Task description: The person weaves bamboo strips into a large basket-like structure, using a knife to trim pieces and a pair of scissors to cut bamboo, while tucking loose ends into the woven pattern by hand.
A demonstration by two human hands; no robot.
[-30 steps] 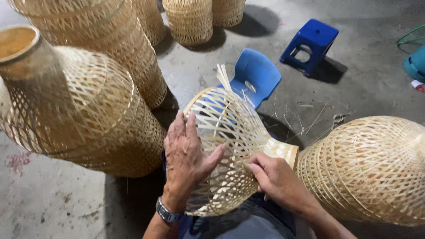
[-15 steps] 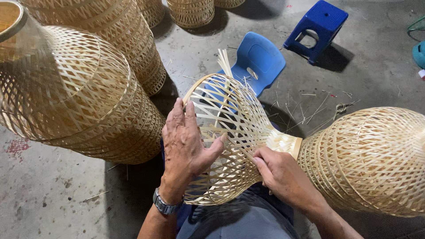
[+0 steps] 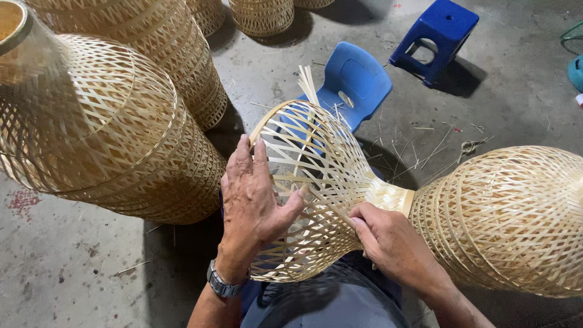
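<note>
My left hand lies flat with fingers spread on the woven basket in my lap, and my right hand pinches a thin strip near its narrow neck. I think the strip could snap if pulled hard. The basket looks pale, open and half woven, with loose ends poking up.

I see soft, even daylight; the blue stool casts a soft-edged shadow to its right. Focus is sharp, glare absent, edges slightly stretched.
</note>
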